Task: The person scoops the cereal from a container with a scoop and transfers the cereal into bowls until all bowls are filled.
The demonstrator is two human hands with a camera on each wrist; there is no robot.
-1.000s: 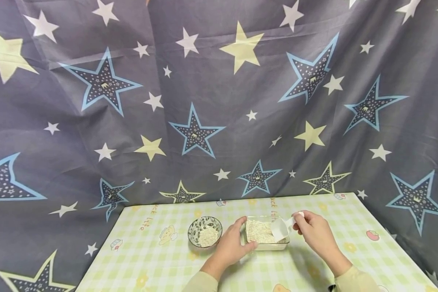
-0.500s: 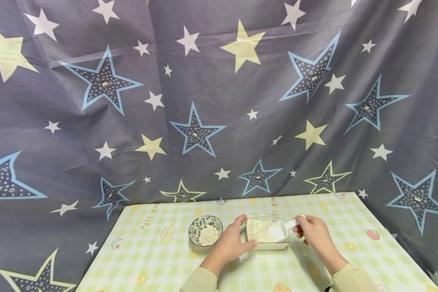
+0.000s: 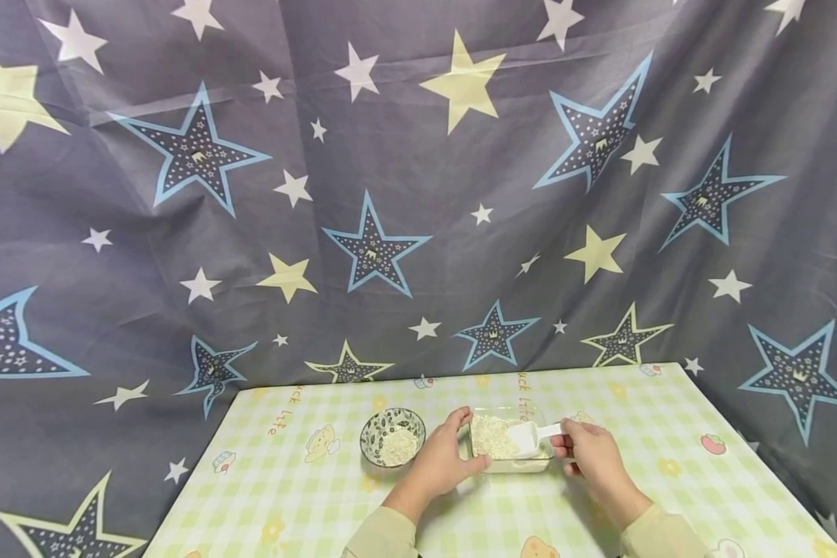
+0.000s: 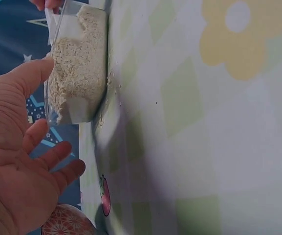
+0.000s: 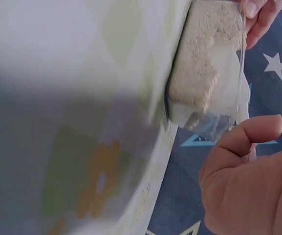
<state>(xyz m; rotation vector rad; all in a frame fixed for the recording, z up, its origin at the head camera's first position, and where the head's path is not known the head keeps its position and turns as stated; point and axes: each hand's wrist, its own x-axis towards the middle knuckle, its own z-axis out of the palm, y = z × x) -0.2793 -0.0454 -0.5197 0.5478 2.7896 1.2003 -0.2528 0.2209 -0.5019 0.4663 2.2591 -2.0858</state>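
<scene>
A rectangular glass container (image 3: 516, 466) of rolled oats (image 3: 490, 435) stands on the table. My left hand (image 3: 441, 459) steadies its left end, thumb on the near rim and fingers toward the far corner. In the left wrist view the thumb touches the rim while the other fingers spread loosely. My right hand (image 3: 594, 459) pinches the handle of a white scoop (image 3: 527, 439) at the container's right side. The scoop's head sits down in the oats, partly seen through the glass in the right wrist view. The handle is mostly hidden there behind the right hand (image 5: 250, 171).
Just left of my left hand is a patterned bowl (image 3: 392, 422) with some oats in its bottom. A green checked cloth (image 3: 307, 496) covers the table. Behind it hangs a dark curtain (image 3: 418, 155) with stars. Some loose flakes lie beside the container in the left wrist view.
My right hand has moved down a little, bringing the scoop from a steep tilt to a flatter angle and leftward into the oats. The left hand and the bowl have stayed put.
</scene>
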